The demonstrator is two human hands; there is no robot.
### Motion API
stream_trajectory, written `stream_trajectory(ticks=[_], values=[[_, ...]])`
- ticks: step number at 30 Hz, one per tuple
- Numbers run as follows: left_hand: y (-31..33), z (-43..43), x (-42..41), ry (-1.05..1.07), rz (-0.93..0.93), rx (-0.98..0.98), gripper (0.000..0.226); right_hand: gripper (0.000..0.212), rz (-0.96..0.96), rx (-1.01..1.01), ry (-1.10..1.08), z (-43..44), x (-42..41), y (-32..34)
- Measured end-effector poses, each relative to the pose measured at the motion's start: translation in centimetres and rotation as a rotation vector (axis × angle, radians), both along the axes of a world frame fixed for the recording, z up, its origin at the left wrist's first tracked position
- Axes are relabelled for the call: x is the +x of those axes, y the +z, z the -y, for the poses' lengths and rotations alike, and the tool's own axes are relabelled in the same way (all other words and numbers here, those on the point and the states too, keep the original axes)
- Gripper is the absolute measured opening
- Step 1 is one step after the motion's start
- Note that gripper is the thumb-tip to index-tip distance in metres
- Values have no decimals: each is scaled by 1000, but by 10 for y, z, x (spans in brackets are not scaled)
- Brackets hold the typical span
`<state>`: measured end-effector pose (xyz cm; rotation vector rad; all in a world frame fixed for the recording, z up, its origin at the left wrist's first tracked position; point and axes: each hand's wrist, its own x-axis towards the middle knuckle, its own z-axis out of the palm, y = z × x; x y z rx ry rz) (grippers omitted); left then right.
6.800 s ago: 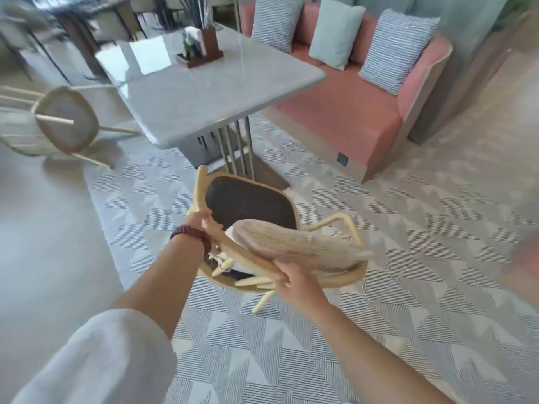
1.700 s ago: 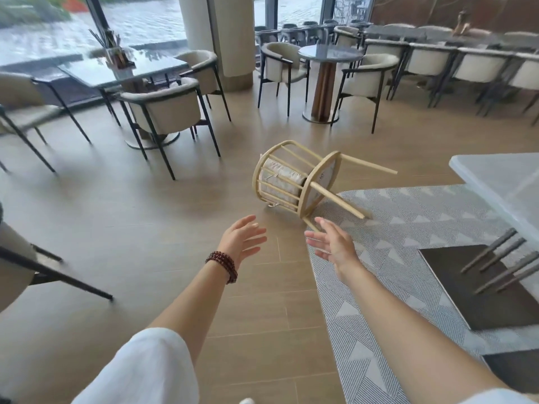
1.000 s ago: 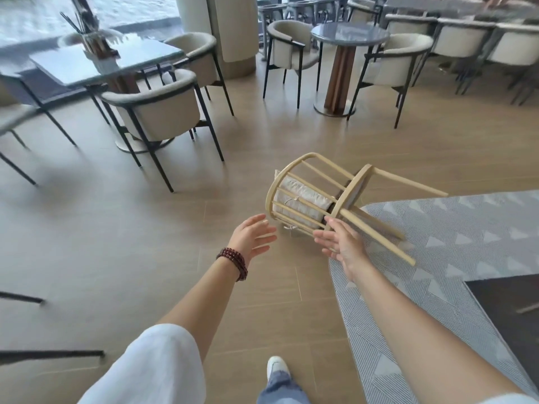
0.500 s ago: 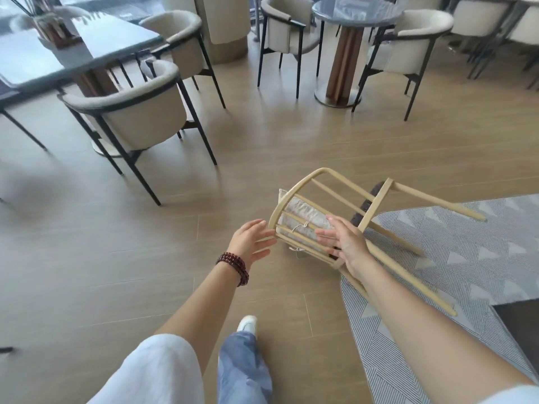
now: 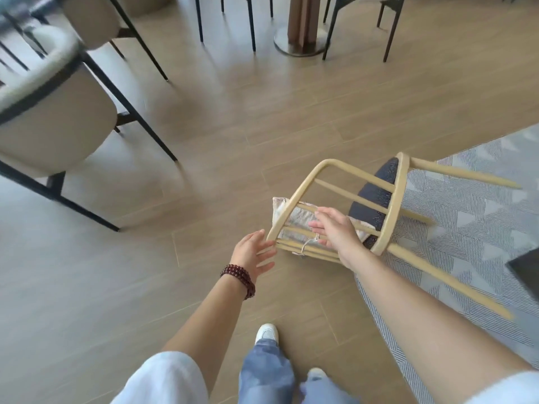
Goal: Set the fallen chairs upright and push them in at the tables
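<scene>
A light wooden chair (image 5: 390, 199) with a dark round seat lies on its side, half on the wooden floor and half on the grey patterned rug (image 5: 472, 237). Its curved spindle back points toward me, with a pale cushion (image 5: 294, 220) tied inside it. My right hand (image 5: 335, 228) reaches over the lower spindles, fingers straight, over the cushion. My left hand (image 5: 253, 252), with a dark red bead bracelet on the wrist, is open with fingertips at the end of the curved back rail.
A beige padded chair (image 5: 49, 112) with black legs stands at the left. A round table's pedestal base (image 5: 300, 42) and other chair legs stand at the back. My feet (image 5: 267, 333) are on the wooden floor just below the fallen chair.
I have stepped closer and bent over the fallen chair. Both hands have moved forward onto its back; the right one now lies over the spindles and cushion.
</scene>
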<state>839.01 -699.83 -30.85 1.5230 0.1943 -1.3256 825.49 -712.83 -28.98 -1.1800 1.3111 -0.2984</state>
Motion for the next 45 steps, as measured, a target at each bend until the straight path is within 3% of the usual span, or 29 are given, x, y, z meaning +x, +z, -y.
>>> stream_trajectory(ticks=[9,12,15,20,25,27,30,34,39,45], values=[[-139,63,51,106,-163,90,16,50,-261,-95,-11,88,98,-140],[-180,78,54,125,-204,133,20,55,-288,-33,-110,111,118,-179],[-211,94,49,128,-250,182,24,49,-161,141,-260,127,135,-201],[-234,115,27,167,-367,215,50,13,-99,163,-431,135,143,-217],[-231,135,9,288,-513,111,70,26,-110,187,-592,111,130,-217],[-224,139,-1,406,-585,73,62,21,-117,209,-643,101,115,-215],[-206,137,-28,447,-530,48,47,12,-89,222,-693,95,94,-201],[-168,137,-61,462,-498,-12,31,21,-34,205,-755,107,59,-160],[-102,144,-102,259,-429,-40,24,23,114,127,-863,136,-7,-76],[-39,158,-181,-16,-385,-102,14,12,166,-10,-951,148,-110,-3]])
